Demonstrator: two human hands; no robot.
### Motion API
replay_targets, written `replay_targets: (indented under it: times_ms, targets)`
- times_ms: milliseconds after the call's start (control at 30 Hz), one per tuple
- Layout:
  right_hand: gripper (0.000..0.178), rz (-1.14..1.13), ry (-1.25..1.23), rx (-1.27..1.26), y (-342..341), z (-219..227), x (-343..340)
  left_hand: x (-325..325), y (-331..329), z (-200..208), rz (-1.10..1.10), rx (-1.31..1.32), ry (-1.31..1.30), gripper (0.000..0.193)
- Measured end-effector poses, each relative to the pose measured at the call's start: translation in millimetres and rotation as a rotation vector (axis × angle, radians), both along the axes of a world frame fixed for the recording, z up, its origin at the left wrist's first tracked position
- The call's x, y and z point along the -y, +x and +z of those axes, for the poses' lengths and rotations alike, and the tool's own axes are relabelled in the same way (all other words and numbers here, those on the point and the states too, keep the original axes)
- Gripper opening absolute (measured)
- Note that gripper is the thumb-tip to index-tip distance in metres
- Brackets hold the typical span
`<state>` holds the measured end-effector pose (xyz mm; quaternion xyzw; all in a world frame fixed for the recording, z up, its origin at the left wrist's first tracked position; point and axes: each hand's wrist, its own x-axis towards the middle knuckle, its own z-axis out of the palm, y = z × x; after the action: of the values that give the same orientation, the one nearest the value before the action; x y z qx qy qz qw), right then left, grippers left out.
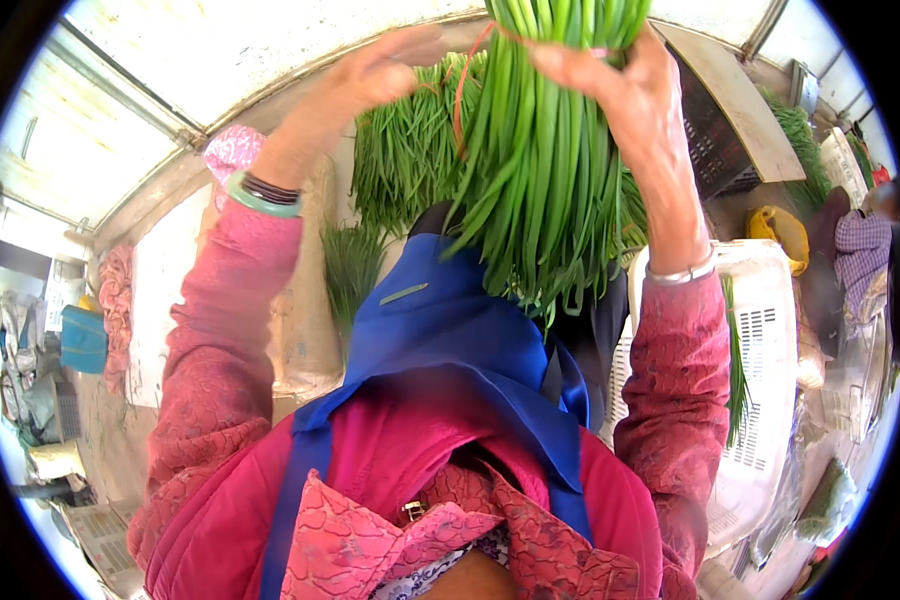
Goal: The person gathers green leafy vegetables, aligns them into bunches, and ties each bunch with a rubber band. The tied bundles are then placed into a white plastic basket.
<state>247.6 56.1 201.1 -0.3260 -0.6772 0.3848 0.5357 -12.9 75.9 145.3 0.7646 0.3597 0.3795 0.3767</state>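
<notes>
My right hand (635,85) grips a thick bunch of garlic chives (545,170), its thumb across the front. The long green leaves hang down in front of my blue apron (440,310), and the bunch's top runs out of view. A thin orange-red string (459,110) loops loosely at the bunch's left side. Off to the left, my left hand (385,70) is raised, blurred by motion, with fingers stretched out and nothing seen in them. Behind and below it lie more bunches of chives (400,160), and a smaller dark green bunch (350,265) is nearer me.
A white plastic basket (760,300) with a few loose leaves stands at my right. Beyond it sit a dark crate (715,150) under a board (740,100) and a yellow bag (778,238). A blue container (85,338) is far left. A person (860,250) is at the right edge.
</notes>
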Motion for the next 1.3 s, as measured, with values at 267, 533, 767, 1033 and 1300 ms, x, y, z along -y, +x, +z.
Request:
replay_targets:
  times_ms: [267,533,767,1033,1300]
  targets:
    - [0.073,0.248,-0.067,0.388,-14,5,-35,-12,94,-83,0.064,0.936,-0.193,0.068]
    - [0.041,0.008,-0.103,0.397,55,-30,-25,2,28,-91,-0.024,1.181,-0.240,0.062]
    - [0.016,0.168,-0.158,0.248,21,-59,19,4,11,-114,0.033,1.182,-0.227,0.061]
    - [0.020,0.090,0.152,0.525,-24,-81,35,-19,10,-128,0.060,1.188,-0.202,0.060]
    - [0.008,-0.193,0.502,0.607,-34,-96,33,-28,2,-142,0.086,1.204,-0.195,0.060]
